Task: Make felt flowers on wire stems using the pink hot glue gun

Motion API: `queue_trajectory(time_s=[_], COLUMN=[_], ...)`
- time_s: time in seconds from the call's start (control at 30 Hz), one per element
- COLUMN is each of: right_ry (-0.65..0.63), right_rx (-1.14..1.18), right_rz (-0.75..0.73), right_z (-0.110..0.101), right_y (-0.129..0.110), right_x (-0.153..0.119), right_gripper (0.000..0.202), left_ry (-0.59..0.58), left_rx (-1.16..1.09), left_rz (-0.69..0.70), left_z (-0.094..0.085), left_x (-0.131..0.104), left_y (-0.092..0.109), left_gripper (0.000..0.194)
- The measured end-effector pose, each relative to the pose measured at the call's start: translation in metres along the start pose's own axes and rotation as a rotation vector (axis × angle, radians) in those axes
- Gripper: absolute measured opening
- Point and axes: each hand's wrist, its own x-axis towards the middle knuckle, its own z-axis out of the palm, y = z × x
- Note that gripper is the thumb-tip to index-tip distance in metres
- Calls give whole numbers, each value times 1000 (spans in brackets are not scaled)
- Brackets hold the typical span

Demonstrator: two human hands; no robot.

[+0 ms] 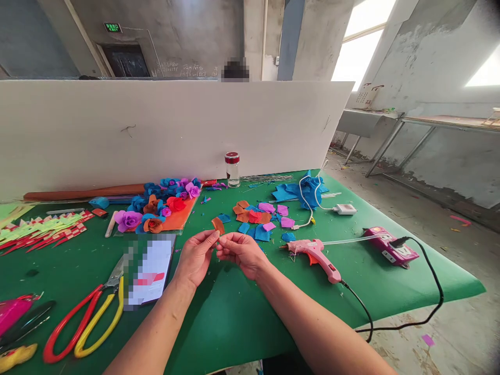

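A small curved piece of brown crepe paper stands up between my fingertips above the green table. My left hand pinches its lower end between thumb and index finger. Right beside it, the fingers of my right hand are pinched together at the same lower end; the exact grip is partly hidden. Just beyond my hands lie loose brown paper pieces, purple paper pieces and blue paper pieces. Finished paper flowers in several colours are grouped to the left.
To the right, a pink glue gun lies near a power strip with a black cord. Scissors and a phone are at left. A lidded glass jar stands before a white board. Blue crepe paper lies behind.
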Motion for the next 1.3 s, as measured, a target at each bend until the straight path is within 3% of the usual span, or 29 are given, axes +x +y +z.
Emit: queue_trajectory(time_s=[0.47,0.83,1.3], right_ry=[-74,-30,-32], right_rx=[129,-143,-218], right_rz=[103,-70,-72], right_z=[-3,3,5], right_y=[1,-6,-5], right_x=[2,-2,-4], right_gripper=[34,41,42], left_ry=[22,-9,-26], left_rx=[-64,-56,-46], left_rz=[-35,-23,-31], left_z=[5,0,2], left_x=[-3,-1,-2], left_y=[3,2,0], left_gripper=[29,26,28])
